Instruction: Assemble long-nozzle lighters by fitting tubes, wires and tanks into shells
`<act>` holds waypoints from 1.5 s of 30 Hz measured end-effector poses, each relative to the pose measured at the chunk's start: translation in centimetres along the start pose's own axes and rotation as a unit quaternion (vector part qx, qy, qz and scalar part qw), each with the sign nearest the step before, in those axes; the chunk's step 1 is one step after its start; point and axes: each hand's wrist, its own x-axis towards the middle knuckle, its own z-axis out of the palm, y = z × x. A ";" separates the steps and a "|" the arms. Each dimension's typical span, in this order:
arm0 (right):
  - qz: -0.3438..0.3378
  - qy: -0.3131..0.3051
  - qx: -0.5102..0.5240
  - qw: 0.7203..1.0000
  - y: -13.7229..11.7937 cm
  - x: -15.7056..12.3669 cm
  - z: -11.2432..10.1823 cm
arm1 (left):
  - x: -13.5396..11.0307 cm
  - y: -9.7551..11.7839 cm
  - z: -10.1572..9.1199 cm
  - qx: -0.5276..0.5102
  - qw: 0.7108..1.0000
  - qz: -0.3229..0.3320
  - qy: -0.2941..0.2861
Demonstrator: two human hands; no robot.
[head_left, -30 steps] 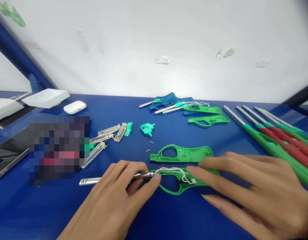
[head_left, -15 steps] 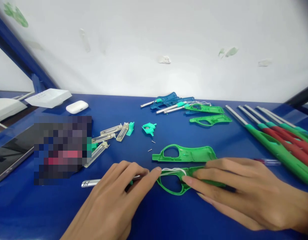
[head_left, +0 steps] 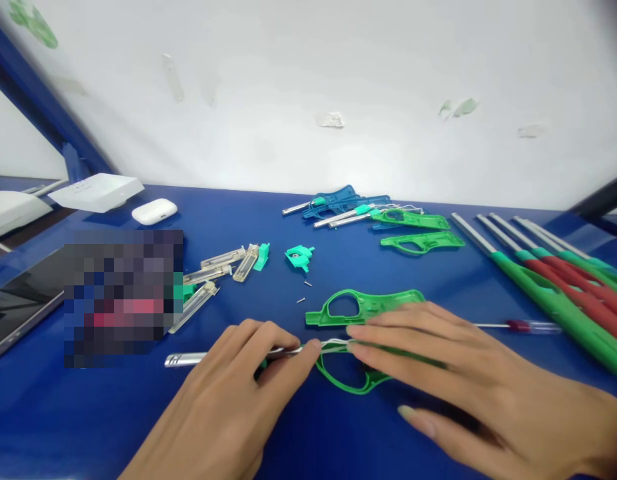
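My left hand (head_left: pixel 228 387) is closed around a lighter's metal tube (head_left: pixel 183 360), where it meets a green lighter casing half (head_left: pixel 344 389). A white wire (head_left: pixel 332 343) runs from my left fingertips along the top of the casing's finger loop. Over the casing's handle, my right hand (head_left: pixel 468 380) lies with fingers stretched out and thumb apart, its fingertips at the wire. Behind it rests a second green casing half (head_left: pixel 383 302), its handle end partly hidden by my right hand. Inside my left grip, the tube's joint is mostly covered.
Two small screws (head_left: pixel 308 284) and a teal plastic part (head_left: pixel 300 258) lie beyond the casing. Several clear fuel tanks (head_left: pixel 193 307) are at left. A screwdriver (head_left: pixel 535 327) and assembled lighters (head_left: pixel 553 300) lie at right. More lighter parts (head_left: pixel 358 207) sit at the back.
My right fingertips have moved left along the wire, and the right thumb has spread away. The wire's loop looks flatter. My left hand keeps its place.
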 end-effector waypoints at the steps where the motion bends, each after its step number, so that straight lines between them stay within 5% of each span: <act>1: -0.003 -0.003 -0.001 1.000 -0.1 0.1 0.1 | 0.0 0.0 0.0 0.008 1.000 0.003 0.004; 11: 0.003 0.002 0.048 0.999 0.1 -0.4 0.3 | 0.6 0.3 -0.8 0.035 0.998 0.050 -0.005; 45: 0.010 0.024 0.061 0.998 0.1 0.3 0.6 | 0.8 1.0 -1.0 0.045 0.997 0.055 -0.011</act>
